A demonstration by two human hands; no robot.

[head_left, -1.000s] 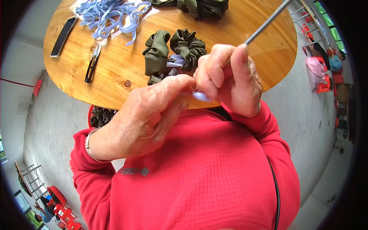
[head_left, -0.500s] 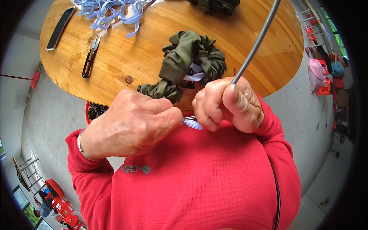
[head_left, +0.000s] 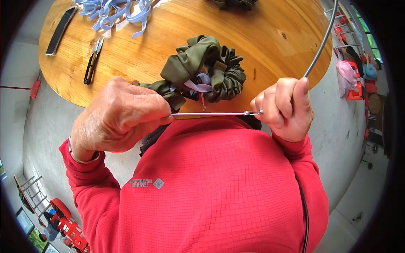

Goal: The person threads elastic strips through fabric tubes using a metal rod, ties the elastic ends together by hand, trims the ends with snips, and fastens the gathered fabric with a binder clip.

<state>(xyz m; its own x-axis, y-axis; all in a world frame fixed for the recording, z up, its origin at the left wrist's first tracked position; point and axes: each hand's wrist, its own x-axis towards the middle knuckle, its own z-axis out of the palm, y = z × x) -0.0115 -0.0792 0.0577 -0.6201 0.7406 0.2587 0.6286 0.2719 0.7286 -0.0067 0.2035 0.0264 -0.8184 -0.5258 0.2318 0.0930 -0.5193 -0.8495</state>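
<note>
My left hand (head_left: 124,114) is closed in a pinch on one end of a thin lilac elastic band (head_left: 209,114), which is pulled straight across to the right. The band's other end runs to a small metal hook (head_left: 253,112) at my right hand (head_left: 287,107). My right hand is wrapped round a grey flexible metal rod (head_left: 322,42) that rises out of the top of the view. Whether hook and rod are one piece is hidden in the fist. Just beyond the band lies gathered olive-green fabric (head_left: 185,63), with a lilac strip (head_left: 199,83) showing in its folds.
On the wooden table (head_left: 139,63) are a heap of light-blue elastic strips (head_left: 114,12), black-handled thread snips (head_left: 92,61) and a long black object (head_left: 61,31). More olive fabric (head_left: 234,3) lies at the far edge. People and red stools (head_left: 74,230) are in the background.
My hands have moved apart, left hand to the left and right hand to the right with the rod. The band, a short loop between them before, is now stretched straight.
</note>
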